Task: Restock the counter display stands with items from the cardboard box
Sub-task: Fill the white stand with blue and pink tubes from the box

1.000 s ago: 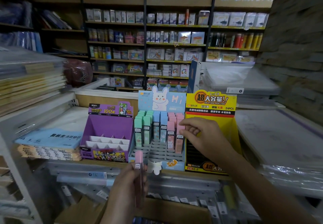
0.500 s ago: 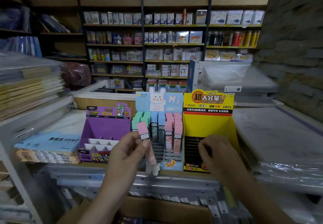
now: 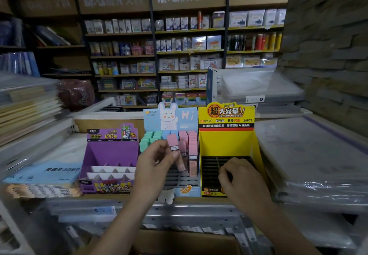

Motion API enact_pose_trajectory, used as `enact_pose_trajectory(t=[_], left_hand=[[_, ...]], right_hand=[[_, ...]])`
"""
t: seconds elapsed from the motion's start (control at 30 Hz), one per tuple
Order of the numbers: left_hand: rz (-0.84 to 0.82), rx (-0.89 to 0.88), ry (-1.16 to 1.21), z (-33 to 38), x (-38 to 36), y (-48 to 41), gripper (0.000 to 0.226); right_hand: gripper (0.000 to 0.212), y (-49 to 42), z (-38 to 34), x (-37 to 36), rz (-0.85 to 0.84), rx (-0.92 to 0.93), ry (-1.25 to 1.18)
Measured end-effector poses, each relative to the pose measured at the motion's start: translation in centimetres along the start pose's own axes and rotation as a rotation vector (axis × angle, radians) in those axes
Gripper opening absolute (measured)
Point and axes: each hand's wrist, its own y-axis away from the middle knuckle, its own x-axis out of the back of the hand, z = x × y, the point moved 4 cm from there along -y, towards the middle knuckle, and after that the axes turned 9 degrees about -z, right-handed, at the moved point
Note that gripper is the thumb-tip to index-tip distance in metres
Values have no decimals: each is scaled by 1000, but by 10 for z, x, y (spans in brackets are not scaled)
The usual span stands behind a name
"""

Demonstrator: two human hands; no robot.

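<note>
On the counter (image 3: 189, 199) a yellow stand (image 3: 227, 143), a blue bunny stand (image 3: 171, 117) and a purple stand (image 3: 111, 153) sit side by side. The cardboard box (image 3: 185, 240) shows at the bottom edge. The right hand (image 3: 241, 179) rests curled on the yellow stand's black slots; whether it grips anything cannot be told. The left hand (image 3: 153, 165) pinches a tilted pink case (image 3: 176, 151) over the bunny stand's slots.

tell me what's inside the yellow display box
The yellow display box holds a black slotted tray, and its visible rows look empty. The right hand rests over the front right slots, so anything beneath it is hidden.
</note>
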Motion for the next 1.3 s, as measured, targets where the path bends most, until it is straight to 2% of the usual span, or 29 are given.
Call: enact_pose_trajectory(t=[0.13, 0.3, 0.6, 0.87, 1.17, 1.3], left_hand=[[-2, 10, -79, -4, -5, -3, 27], [96, 111, -97, -18, 0, -3, 19], [83, 133, -192, -16, 1, -6, 14], [67, 136, -392, -21, -5, -4, 26], [36, 161, -357, -20, -6, 3, 18], [74, 135, -359, -11, 0, 14, 17]], right_hand=[[24, 0, -1, 1, -8, -4, 13], [26, 0, -1, 0, -13, -4, 13], [24, 0, -1, -1, -9, 0, 24], [24, 0, -3, -1, -31, -12, 43], [24, 1, -5, 1, -41, -18, 42], [26, 0, -7, 4, -56, -12, 13]])
